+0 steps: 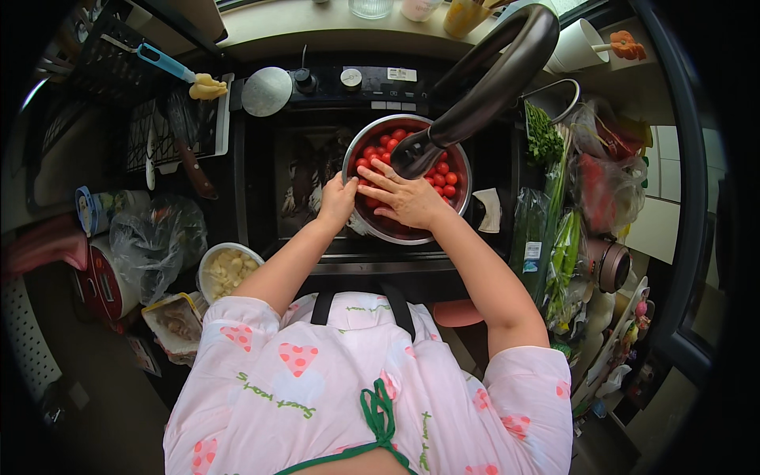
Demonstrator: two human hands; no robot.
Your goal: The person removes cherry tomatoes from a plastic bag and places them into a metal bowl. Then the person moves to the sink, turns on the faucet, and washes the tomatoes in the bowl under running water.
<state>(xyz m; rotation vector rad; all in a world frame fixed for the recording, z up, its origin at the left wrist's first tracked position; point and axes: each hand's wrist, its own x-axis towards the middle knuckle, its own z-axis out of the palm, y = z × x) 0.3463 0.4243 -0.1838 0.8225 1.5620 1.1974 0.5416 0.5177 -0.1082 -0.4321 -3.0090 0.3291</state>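
A round stainless steel bowl [462, 212] sits in the dark sink [309, 231], holding many cherry tomatoes [440, 180]. My left hand [338, 200] grips the bowl's left rim, thumb on top. Over the tomatoes lies my right hand [404, 197], palm down with its fingers spread; it seems to touch them, and I cannot tell whether any is held beneath it. Just above that hand hangs the head of a dark pull-down faucet [414, 153], which hides part of the bowl. Left of the bowl, something dark and whitish [309, 172] lies in the sink, too dim to name.
At left stand a bowl of peeled garlic cloves [233, 270], a clear plastic bag [157, 243], a red-and-white appliance [107, 279] and a knife with a brown handle [196, 172]. Bagged cucumbers [530, 237] and leafy greens [543, 136] line the right side. The faucet neck [504, 77] arches overhead.
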